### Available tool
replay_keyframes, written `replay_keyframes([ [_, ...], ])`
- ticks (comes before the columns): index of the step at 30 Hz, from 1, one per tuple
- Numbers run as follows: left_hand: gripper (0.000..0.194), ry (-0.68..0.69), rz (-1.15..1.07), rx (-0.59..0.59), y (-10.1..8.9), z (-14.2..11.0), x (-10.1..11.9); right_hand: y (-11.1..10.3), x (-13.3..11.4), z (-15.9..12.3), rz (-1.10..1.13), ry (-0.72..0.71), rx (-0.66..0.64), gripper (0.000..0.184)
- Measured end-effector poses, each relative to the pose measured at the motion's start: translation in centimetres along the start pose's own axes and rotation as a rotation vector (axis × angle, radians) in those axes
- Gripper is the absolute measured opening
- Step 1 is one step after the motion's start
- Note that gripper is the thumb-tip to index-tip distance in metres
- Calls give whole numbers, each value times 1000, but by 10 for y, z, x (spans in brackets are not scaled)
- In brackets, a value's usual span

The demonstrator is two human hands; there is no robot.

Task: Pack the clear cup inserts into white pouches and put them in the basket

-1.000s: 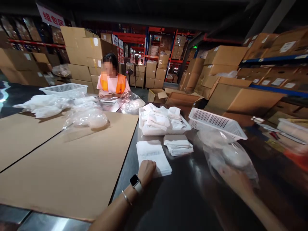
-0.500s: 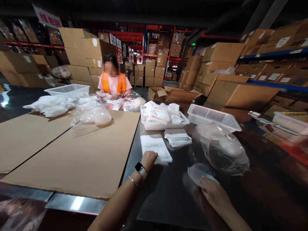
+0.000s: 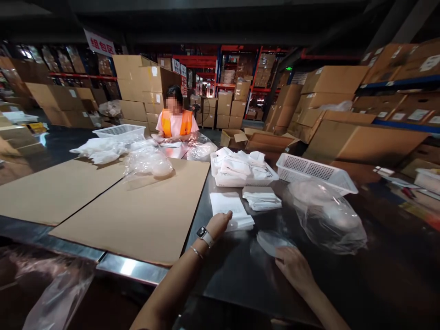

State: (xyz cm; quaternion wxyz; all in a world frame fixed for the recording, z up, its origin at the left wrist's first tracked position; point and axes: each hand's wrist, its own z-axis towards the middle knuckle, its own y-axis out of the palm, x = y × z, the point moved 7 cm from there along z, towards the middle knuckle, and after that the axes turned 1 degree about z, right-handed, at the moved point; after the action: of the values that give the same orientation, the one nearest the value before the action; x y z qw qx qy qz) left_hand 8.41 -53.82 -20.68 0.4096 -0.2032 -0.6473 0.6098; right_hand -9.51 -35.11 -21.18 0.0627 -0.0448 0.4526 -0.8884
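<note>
My left hand [image 3: 220,223], with a watch and bracelet on its wrist, is closed at the near edge of a stack of flat white bags [image 3: 225,202]. The near edge of the top bag is turned up beside its fingers. A thin, translucent rounded piece [image 3: 270,242], perhaps plastic, is gripped by its near side in my right hand [image 3: 294,268], just above the dark table. Behind the stack, a white basket [image 3: 244,182] holds several folded white packets [image 3: 237,164]. More folded white packets [image 3: 261,198] lie to the right of the stack.
An empty-looking white basket [image 3: 316,172] and a clear plastic bag with whitish contents [image 3: 330,213] are on the right. Cardboard sheets [image 3: 137,215] cover the table's left, with plastic-wrapped items [image 3: 147,160] on them. Across the table sits a person in an orange vest [image 3: 177,121].
The camera view has swung left. My left hand has turned up the top bag's near edge. My right hand has brought the translucent piece closer to the stack.
</note>
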Motion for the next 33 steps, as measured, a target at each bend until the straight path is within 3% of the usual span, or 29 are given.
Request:
replay_keyframes([
  [4,22,96,80,19,0,-10,18,-25,-43,22,360,-219,109,17],
  [6,18,165,106,28,2,-17,29,-30,-72,34,623,-321,75,26],
  [9,15,248,123,38,9,-29,38,-24,-104,47,907,-381,-17,34],
  [13,16,296,90,55,21,-42,35,-5,-119,49,1046,-416,-116,23],
  [19,17,377,-3,73,31,-50,22,16,-107,50,1057,-403,-90,8],
  [24,30,379,-85,131,19,-62,24,24,-102,52,991,-398,-122,10],
  [28,33,362,-183,145,12,-70,27,32,-95,51,784,-382,-103,8],
  [33,53,352,-169,128,14,-74,33,42,-83,51,384,-308,27,25],
])
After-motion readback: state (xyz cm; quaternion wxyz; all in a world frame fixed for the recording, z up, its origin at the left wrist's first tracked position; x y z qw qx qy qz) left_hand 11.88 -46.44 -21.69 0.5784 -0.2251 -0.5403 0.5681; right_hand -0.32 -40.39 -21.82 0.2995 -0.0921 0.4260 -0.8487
